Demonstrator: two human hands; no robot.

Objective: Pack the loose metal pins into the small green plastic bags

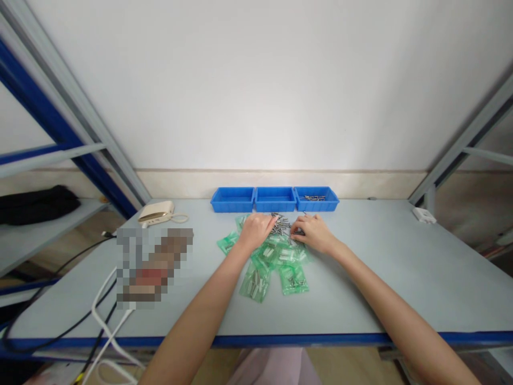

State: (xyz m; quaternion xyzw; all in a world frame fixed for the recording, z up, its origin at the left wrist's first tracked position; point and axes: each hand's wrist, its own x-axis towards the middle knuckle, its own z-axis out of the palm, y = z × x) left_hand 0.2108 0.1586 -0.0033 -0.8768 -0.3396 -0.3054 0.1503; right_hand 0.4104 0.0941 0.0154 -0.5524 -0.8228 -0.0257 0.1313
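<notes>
Touching metal pins (281,226) (left hand (256,231), right hand (313,233))

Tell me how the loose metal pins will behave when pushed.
The loose metal pins look slim and round, so they will probably roll when pushed. Lying heaped, they may slide apart easily. Being metal, they are likely stiff and heavy for their size.

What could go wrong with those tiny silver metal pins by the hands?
The loose silver metal pins sit in a heap between the left hand and the right hand, so a bump might scatter them across the pale grey table. The see-through green plastic bags overlap near the hands and could slide, perhaps dragging pins along.
</notes>
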